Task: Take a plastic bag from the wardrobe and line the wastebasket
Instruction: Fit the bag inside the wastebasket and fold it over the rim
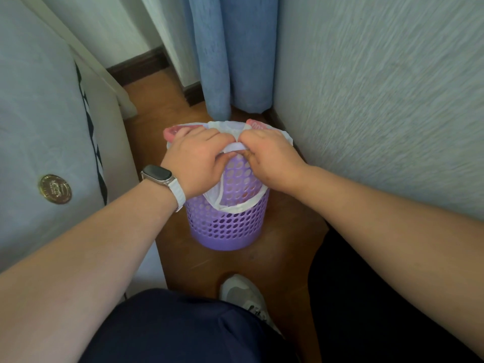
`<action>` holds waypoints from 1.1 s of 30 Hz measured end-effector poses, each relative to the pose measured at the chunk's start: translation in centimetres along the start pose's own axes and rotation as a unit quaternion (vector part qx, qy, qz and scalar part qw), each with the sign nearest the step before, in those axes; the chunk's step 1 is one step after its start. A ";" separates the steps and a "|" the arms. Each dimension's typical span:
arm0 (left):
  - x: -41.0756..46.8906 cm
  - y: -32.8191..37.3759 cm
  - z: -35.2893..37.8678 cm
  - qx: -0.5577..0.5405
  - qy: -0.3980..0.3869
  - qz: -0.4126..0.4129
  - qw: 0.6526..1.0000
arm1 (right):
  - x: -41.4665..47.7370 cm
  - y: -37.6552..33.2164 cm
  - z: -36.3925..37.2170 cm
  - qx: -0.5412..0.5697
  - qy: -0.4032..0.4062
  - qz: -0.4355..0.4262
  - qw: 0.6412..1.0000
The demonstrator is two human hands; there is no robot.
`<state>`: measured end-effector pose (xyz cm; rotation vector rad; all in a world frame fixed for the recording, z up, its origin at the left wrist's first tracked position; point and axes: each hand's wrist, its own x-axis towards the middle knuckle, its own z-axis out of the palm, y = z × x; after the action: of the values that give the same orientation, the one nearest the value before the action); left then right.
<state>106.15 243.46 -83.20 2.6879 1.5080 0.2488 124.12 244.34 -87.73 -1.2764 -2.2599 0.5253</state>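
- A purple wastebasket (pixel 225 226) with lots of round holes stands on the brown wood floor (pixel 235 265).
- It sits in a corner, near the blue curtain (pixel 233 53) and the pale wall (pixel 379 100).
- A white plastic bag (pixel 237 207) is in the wastebasket. Its edge hangs over the rim on the near side.
- Some pink parts of the bag show at the far side of the rim.
- The left hand (pixel 196 158) is on top of the basket. Its fingers are curled tight and grip the edge of the bag.
- The right hand (pixel 272 161) is just beside it. Its fingers are curled too and hold the same bag edge.
- A strip of white bag is pulled flat between the two hands.
- The left wrist wears a watch (pixel 157 174) with a white strap.
- A grey and white shoe (pixel 243 294) is on the floor, near the basket.
- On the left there is a pale cloth with a round gold sticker (pixel 55 189).
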 end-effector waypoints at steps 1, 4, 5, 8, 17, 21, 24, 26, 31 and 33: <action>0.0 -0.1 0.0 -0.001 -0.005 0.000 1.000 | 0.0 0.1 0.2 -0.002 -0.001 0.001 1.000; -0.1 -0.5 0.2 -0.007 -0.003 -0.015 1.000 | 0.3 0.3 0.1 0.010 -0.018 -0.001 1.000; -0.2 -0.6 0.3 -0.010 0.005 -0.024 1.000 | 0.3 0.4 -0.2 0.014 -0.024 -0.006 1.000; -0.5 -0.9 0.4 -0.035 0.031 -0.069 0.997 | 0.2 1.5 -1.3 0.031 -0.038 -0.001 0.999; -0.6 -0.9 0.8 -0.082 0.037 -0.076 0.993 | 0.6 1.9 -1.0 0.050 -0.034 0.033 0.998; -0.7 -0.9 0.4 -0.098 0.028 -0.062 0.993 | 0.5 1.2 -0.6 0.015 0.025 0.017 0.999; -0.4 -0.5 -0.1 -0.091 0.010 -0.053 0.994 | 0.2 0.7 -0.1 -0.009 0.061 0.000 0.998; -0.1 -0.1 -0.1 -0.068 -0.003 -0.024 0.997 | 0.1 0.5 0.0 -0.037 0.078 -0.017 0.996; -0.1 -0.6 0.1 -0.032 -0.003 -0.009 0.999 | 0.3 0.8 -1.1 -0.039 0.016 -0.037 0.998; -0.3 -0.8 0.1 -0.026 0.011 -0.033 0.999 | 0.0 1.7 -1.8 -0.020 -0.009 -0.029 0.999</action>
<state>105.36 243.64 -83.48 2.5985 1.5716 0.3117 126.36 245.35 -87.19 -1.2262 -2.3255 0.4754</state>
